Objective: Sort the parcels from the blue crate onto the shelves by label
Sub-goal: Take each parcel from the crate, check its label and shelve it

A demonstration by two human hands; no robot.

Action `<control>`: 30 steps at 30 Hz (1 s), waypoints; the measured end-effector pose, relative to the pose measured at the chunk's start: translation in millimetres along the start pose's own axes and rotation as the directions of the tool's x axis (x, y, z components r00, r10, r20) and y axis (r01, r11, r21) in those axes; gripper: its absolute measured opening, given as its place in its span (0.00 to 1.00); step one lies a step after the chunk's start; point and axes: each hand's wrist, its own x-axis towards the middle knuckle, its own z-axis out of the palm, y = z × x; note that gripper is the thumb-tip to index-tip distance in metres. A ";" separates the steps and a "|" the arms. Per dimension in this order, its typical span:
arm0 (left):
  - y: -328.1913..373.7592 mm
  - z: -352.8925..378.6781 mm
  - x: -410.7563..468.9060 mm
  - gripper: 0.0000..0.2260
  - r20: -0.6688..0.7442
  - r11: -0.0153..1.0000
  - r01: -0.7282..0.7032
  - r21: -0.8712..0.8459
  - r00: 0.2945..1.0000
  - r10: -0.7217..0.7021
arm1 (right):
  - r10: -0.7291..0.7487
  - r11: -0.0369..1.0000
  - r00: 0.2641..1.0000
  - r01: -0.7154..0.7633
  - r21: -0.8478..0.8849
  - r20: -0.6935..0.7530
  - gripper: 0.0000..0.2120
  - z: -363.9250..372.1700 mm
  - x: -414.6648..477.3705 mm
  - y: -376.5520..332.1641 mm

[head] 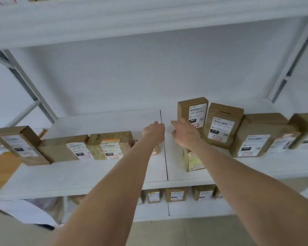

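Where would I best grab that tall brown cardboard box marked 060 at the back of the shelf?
Probably by its upper end, coming from the front and left. The tall brown cardboard box stands upright with bare white shelf on its left, while the neighbouring 010 box crowds its right side, so a grip across the top should fit.

small parcel (155, 151): mostly behind left forearm (132, 166) | rightmost parcel (306, 128): edge-cut

Head camera, close, toward shelf (78, 176)
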 end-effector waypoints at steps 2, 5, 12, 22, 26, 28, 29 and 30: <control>25.2 -3.7 -5.5 0.20 -0.015 1.000 -0.023 0.002 1.000 0.023 | 0.058 0.998 0.998 -0.058 0.005 -0.011 0.21 -11.4 -10.0 22.9; 60.1 -5.8 -14.0 0.22 -0.015 0.999 -0.051 0.002 0.999 0.051 | 0.121 0.992 0.992 -0.122 0.032 0.015 0.22 -22.1 -25.7 55.5; 102.7 5.6 -34.8 0.20 -0.054 1.000 -0.018 0.013 0.998 0.018 | 0.162 0.968 0.973 -0.189 0.167 0.163 0.26 -28.0 -59.9 112.7; 111.7 13.8 -35.4 0.25 -0.059 1.000 0.000 -0.023 0.998 -0.002 | 0.211 0.972 0.954 -0.228 0.058 0.214 0.16 -22.8 -71.4 125.5; 119.2 17.1 -25.4 0.37 0.023 0.997 -0.072 -0.032 0.997 0.073 | 0.206 0.972 0.954 -0.225 0.069 0.216 0.18 -17.2 -65.7 125.6; 127.6 23.5 -20.1 0.43 0.048 0.993 -0.110 -0.030 0.993 0.112 | 0.201 0.972 0.957 -0.222 0.079 0.211 0.19 -14.4 -59.3 128.2; 130.7 27.7 -17.2 0.45 0.066 0.993 -0.119 -0.018 0.991 0.120 | 0.200 0.971 0.958 -0.221 0.085 0.206 0.19 -13.0 -55.8 128.4; 132.7 31.7 -14.3 0.46 0.087 0.993 -0.121 0.001 0.989 0.121 | 0.200 0.972 0.958 -0.221 0.084 0.206 0.20 -11.9 -52.5 127.7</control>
